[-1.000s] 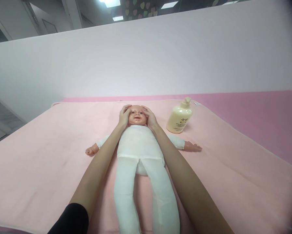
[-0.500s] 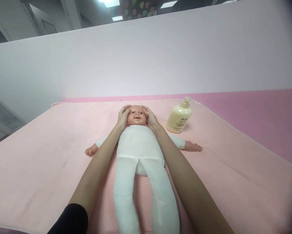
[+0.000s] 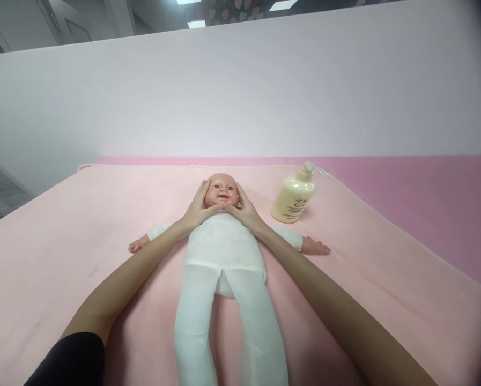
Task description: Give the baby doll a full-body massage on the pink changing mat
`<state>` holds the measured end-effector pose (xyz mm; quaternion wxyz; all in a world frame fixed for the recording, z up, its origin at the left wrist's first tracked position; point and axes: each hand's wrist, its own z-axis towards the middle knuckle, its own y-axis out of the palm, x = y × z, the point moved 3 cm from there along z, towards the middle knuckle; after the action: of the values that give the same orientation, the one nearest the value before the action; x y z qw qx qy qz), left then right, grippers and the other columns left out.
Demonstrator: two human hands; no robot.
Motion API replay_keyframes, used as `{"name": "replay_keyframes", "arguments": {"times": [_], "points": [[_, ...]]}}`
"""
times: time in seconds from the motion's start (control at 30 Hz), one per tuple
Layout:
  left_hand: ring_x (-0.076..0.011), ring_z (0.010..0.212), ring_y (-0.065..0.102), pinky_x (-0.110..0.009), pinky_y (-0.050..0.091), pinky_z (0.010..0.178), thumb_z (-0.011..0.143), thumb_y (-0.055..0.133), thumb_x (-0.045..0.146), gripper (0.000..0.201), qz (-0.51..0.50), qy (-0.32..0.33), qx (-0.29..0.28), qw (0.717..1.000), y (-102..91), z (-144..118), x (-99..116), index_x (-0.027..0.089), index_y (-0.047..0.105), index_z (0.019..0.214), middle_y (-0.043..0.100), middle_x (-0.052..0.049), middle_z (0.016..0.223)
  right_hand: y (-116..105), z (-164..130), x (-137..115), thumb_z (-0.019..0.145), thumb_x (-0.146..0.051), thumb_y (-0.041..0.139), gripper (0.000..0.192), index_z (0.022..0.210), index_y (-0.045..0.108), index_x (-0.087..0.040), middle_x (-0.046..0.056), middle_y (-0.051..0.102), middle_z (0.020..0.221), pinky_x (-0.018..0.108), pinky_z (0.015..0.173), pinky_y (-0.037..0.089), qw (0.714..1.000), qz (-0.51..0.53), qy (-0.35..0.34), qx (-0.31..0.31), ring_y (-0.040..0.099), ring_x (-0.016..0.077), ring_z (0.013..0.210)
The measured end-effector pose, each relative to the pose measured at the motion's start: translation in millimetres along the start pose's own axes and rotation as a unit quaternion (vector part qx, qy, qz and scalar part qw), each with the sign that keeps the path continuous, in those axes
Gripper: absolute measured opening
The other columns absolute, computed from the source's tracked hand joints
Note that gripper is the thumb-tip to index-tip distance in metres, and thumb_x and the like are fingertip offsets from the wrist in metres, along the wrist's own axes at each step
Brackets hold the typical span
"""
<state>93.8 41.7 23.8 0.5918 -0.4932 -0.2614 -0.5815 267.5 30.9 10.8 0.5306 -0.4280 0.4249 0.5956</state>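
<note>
A doll (image 3: 226,241) in white cloth lies on its back on a pink blanket (image 3: 83,241), in the middle of the view, legs toward the person and arms out to the sides; the left hand (image 3: 195,210) cups one side of its head (image 3: 221,185) and the right hand (image 3: 249,213) the other; in each grip the thumb and fingers are spread apart, fingers along the temple and cheek, the thumbs coming in at the chin; a black sleeve (image 3: 69,362) shows on the left arm. Beyond the right forearm, near the doll's outstretched arm, a pale yellow bottle (image 3: 292,199) with a pump top (image 3: 306,170) stands on the blanket; dark print marks its front, too small to read; what it holds, and how full it is, cannot be told; a white wall (image 3: 240,96) rises behind the blanket's far edge.
</note>
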Motion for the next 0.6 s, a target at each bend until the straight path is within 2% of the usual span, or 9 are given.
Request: {"name": "replay_keyframes", "arguments": {"times": [0.1,0.27,0.4,0.6], "points": [[-0.0264,0.147,0.009,-0.040,0.022,0.118,0.070,0.075,0.044,0.092,-0.003,-0.001,0.005,1.000,-1.5,-2.3,1.0,0.033,0.026,0.147,0.011,-0.002,0.159,-0.9,-2.4,-5.1,0.059,-0.041,0.084,0.104,0.147,0.031,-0.028,0.004,0.034,0.151,0.040,0.112,0.037,1.000,0.012,-0.007,-0.016,0.036,0.0258,0.137],[-0.0261,0.147,0.009,-0.040,0.022,0.118,0.073,0.073,0.044,0.088,-0.002,-0.001,-0.001,1.000,-2.5,1.1,-0.1,0.033,0.027,0.147,0.013,-0.002,0.159,0.2,-4.0,-13.8,0.061,-0.037,0.083,0.096,0.145,0.037,-0.028,0.003,0.036,0.150,0.039,0.114,0.034,1.000,0.024,-0.011,-0.011,0.036,0.0252,0.137],[-0.0253,0.147,0.004,-0.041,0.021,0.118,0.077,0.068,0.044,0.085,-0.002,0.000,-0.010,1.000,-4.2,2.4,-0.8,0.032,0.024,0.148,0.011,-0.002,0.159,1.4,-6.0,-19.7,0.064,-0.039,0.082,0.092,0.144,0.038,-0.028,0.001,0.037,0.149,0.039,0.116,0.031,0.999,0.029,0.001,-0.019,0.033,0.0234,0.139],[-0.0215,0.147,0.006,-0.038,0.009,0.121,0.085,0.058,0.048,0.077,0.030,0.047,-0.010,0.998,-6.3,4.1,-4.4,0.026,0.022,0.149,0.015,-0.005,0.159,-1.6,-1.5,-14.7,0.072,-0.052,0.073,0.083,0.143,0.039,-0.025,0.002,0.031,0.152,0.037,0.119,0.023,1.000,-0.003,-0.017,-0.021,0.029,0.0208,0.141]]}}
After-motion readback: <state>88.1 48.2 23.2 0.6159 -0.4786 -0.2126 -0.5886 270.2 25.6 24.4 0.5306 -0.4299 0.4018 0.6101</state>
